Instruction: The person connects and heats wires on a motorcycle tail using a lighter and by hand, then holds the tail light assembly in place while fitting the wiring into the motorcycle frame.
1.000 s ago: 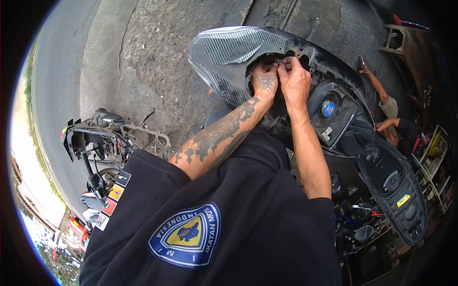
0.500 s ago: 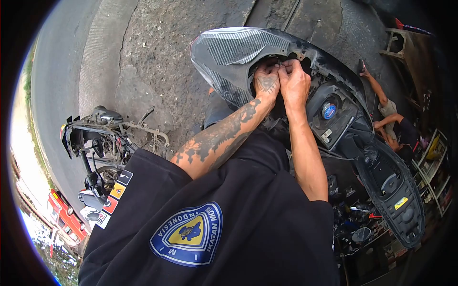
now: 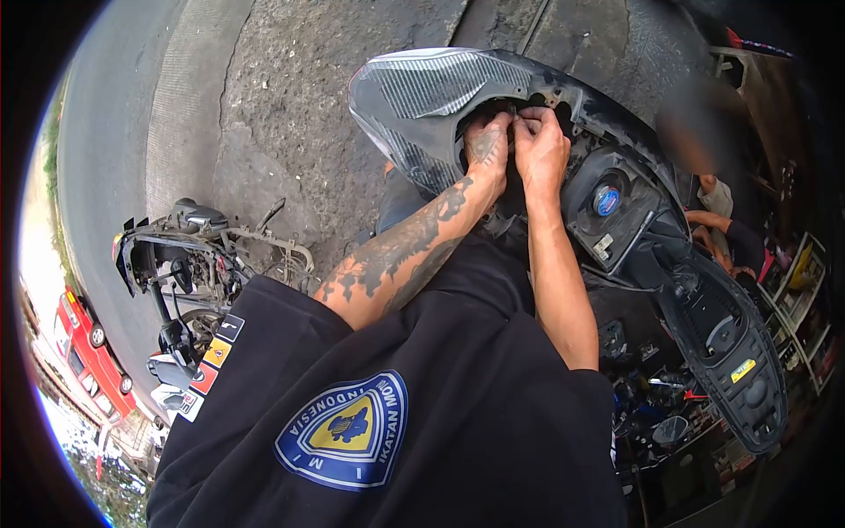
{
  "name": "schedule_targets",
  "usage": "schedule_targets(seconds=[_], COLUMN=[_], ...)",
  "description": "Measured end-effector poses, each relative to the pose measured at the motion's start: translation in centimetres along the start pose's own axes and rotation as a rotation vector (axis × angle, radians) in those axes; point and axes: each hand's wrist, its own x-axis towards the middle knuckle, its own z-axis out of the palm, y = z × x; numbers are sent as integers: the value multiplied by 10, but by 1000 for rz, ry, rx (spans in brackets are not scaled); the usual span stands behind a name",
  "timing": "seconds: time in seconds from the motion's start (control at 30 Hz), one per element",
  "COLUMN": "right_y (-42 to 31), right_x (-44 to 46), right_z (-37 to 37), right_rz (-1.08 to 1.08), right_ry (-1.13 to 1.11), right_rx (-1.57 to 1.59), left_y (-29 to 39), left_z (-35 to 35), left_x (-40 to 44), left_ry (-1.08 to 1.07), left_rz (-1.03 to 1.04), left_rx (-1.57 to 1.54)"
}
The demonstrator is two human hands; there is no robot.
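Note:
A scooter's rear body (image 3: pixel 422 88), its panel carbon-patterned, lies across the upper middle of the head view. My left hand (image 3: pixel 487 145), at the end of the tattooed forearm, reaches into the opening in this body with its fingers closed; their tips are partly hidden. Right beside it, my right hand (image 3: pixel 540 145) pinches with thumb and forefinger at the opening's edge. Whatever lies between the fingertips is too small to make out. A blue fuel cap (image 3: pixel 607 201) sits to the right of my hands. Beyond it, the scooter's seat (image 3: pixel 717 339) is flipped up, underside showing.
A partly stripped motorcycle (image 3: pixel 198 264) stands on the left by the road (image 3: pixel 114 158). Another person's arm (image 3: pixel 709 220) is at the right, near a wooden cabinet (image 3: pixel 766 114) and a rack (image 3: pixel 801 290). A red car (image 3: pixel 92 352) is at the far left.
My hands stay at the opening, with small shifts of the fingers; the left hand has moved slightly leftward. The red car has moved upward in view. The person at the right has leaned in.

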Motion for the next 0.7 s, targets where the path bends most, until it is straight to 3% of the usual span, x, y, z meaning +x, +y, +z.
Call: schedule_targets(seconds=[0.33, 0.7], right_y=[-4, 0], right_x=[3, -1], right_z=[-4, 0], right_rz=[99, -36], right_ry=[-85, -39], right_rx=[119, 31], left_y=[5, 10], left_z=[1, 4], left_x=[-3, -6], left_ry=[-20, 32], left_rz=[-45, 11], left_rx=[-29, 46])
